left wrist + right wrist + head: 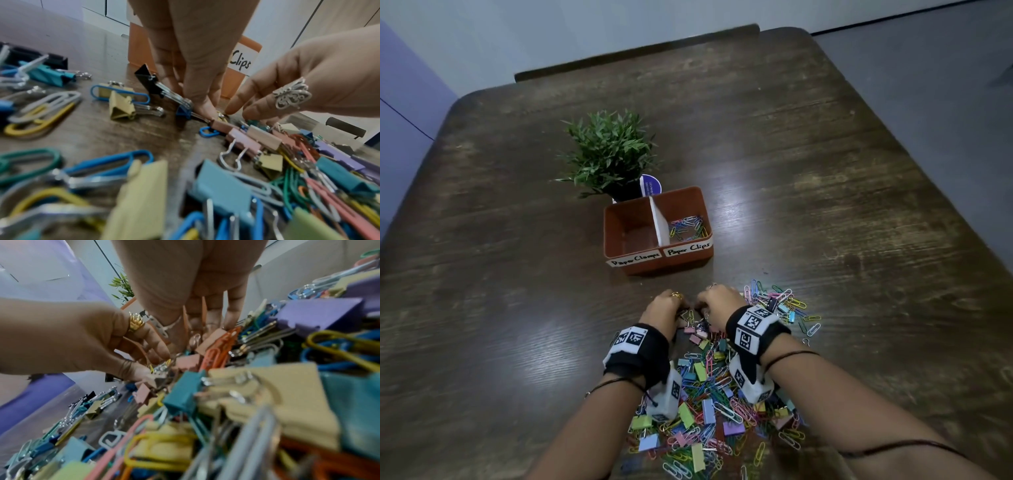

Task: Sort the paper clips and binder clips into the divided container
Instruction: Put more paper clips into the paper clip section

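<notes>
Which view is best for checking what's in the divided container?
Head view: it looks down into the divided container, with paper clips in the right compartment and the left bare. Left wrist shows only its outer wall and a label; right wrist barely a sliver of rim.

Your arms are bare from the wrists back. Each wrist carries a black fabric band with white panels printed with black square marker codes, and a white camera block with the same codes hangs under each. Thin dark cords circle both forearms. Your left hand [664,308] wears a gold ring, your right hand [719,305] a silver filigree one.
</notes>
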Available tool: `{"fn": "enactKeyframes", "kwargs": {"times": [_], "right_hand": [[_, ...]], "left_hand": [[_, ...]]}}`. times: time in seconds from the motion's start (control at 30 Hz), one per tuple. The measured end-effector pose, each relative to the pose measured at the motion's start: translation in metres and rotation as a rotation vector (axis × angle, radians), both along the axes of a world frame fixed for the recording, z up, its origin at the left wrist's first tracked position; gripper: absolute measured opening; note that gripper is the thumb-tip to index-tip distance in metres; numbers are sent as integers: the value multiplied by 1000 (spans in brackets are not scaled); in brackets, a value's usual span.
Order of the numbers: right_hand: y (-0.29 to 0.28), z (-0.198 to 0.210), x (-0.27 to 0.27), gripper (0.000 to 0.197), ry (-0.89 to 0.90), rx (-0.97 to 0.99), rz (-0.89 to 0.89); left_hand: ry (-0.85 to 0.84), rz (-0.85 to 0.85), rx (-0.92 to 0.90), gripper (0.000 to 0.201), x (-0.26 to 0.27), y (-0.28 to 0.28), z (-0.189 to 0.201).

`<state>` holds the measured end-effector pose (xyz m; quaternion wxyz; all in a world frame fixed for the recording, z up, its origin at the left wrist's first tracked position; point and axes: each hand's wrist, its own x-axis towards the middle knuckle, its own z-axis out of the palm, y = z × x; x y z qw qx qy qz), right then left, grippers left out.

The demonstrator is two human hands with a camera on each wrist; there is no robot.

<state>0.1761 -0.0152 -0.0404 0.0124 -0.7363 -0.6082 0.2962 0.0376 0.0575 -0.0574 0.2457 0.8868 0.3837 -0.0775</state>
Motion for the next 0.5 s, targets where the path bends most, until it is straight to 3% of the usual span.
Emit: {"fn": "enactKeyframes", "kwargs": {"times": [0.3,0.5], "right_hand": [[9,-2,-11,33,-23,18,41],[10,-1,-16,21,-60,-8,27]], "left_hand": [[147,7,47,18,-1,-4,-1],[139,33,-1,11,-5,-10,4]]}}
